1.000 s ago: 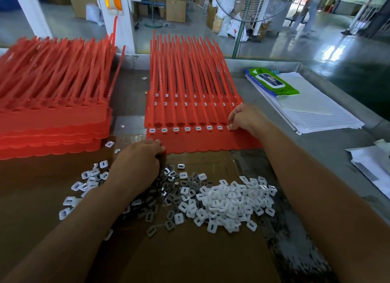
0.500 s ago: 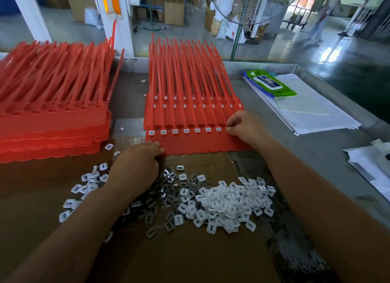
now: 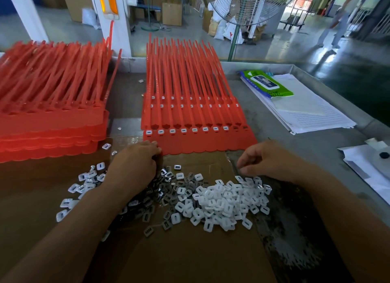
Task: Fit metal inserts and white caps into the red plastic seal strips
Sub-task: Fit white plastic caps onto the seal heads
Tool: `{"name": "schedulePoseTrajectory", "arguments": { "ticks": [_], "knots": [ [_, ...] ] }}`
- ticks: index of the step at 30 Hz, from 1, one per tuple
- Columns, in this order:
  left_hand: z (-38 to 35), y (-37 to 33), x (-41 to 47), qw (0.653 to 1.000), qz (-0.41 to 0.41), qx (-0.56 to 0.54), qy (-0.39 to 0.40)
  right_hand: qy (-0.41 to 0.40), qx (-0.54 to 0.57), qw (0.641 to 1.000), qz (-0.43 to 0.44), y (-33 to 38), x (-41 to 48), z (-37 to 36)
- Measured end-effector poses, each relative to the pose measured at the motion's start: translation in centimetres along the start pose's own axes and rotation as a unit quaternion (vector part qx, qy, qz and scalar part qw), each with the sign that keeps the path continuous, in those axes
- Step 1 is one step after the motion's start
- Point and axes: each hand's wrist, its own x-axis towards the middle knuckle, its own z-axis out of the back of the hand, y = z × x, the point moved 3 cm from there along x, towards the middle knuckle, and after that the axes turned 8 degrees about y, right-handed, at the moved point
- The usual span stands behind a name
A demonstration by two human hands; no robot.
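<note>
A sheet of red seal strips [image 3: 190,105] lies flat ahead of me, with white caps seated in most sockets of its front row; the sockets at the right end look bare. A heap of white caps [image 3: 225,200] rests on brown cardboard [image 3: 190,257], with grey metal inserts [image 3: 166,187] mixed in to its left. My left hand [image 3: 135,168] lies knuckles-up on the inserts, fingers curled under, touching the sheet's front edge; its grasp is hidden. My right hand [image 3: 266,158] hovers over the cap heap's right edge, fingertips pinched downward.
A taller stack of red strip sheets [image 3: 50,113] sits at the left. Lined papers [image 3: 306,113] and a green wipes pack [image 3: 268,84] lie at the right, more white paper [image 3: 369,168] at the far right. A raised metal rim borders the table.
My right hand has left the right end of the strip sheet's front row and come down toward me to the cap heap. My left hand has stayed on the inserts.
</note>
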Motion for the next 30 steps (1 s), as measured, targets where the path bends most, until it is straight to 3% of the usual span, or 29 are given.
{"name": "schedulePoseTrajectory", "arguments": {
  "ticks": [5, 18, 25, 30],
  "knots": [
    [-0.1, 0.0, -0.1, 1.000, 0.003, 0.001, 0.002, 0.031, 0.020, 0.999, -0.004, -0.1, 0.3, -1.1],
    [-0.2, 0.2, 0.1, 1.000, 0.000, 0.002, 0.003, 0.016, -0.021, 1.000, -0.010, 0.3, 0.3, -1.0],
    [-0.1, 0.2, 0.1, 1.000, 0.002, 0.005, 0.002, -0.086, 0.055, 0.995, 0.014, -0.1, 1.1, 0.7],
    [0.0, 0.1, 0.1, 1.000, -0.002, 0.003, -0.001, -0.174, 0.075, 0.981, -0.035, -1.4, 3.3, 2.2]
  ]
}}
